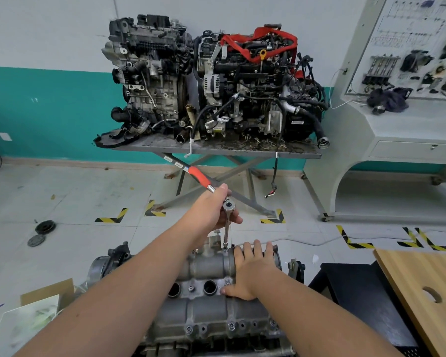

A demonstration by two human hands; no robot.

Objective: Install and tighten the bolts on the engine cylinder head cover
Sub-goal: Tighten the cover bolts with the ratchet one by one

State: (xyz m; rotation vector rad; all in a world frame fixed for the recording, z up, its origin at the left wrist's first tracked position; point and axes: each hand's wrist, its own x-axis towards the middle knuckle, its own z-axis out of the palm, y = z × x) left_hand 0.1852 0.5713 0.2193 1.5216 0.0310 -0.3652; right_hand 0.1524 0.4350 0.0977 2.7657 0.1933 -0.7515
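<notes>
The left hand (213, 210) grips the ratchet wrench (218, 199) near its head, fingers curled round it, keeping the extension upright on a far-edge bolt (225, 249). The right hand (250, 271) presses flat, fingers straight, apparently steadying the grey, ribbed cylinder head cover (204, 287), low and central.

left hand (211, 210) gripping ratchet (218, 193), right hand (250, 270) pressing cylinder head cover (206, 266)

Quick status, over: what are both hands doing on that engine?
Left hand grips ratchet, extension down on a far-edge bolt. Right hand flat on cover, bracing. Nothing in the way.
</notes>
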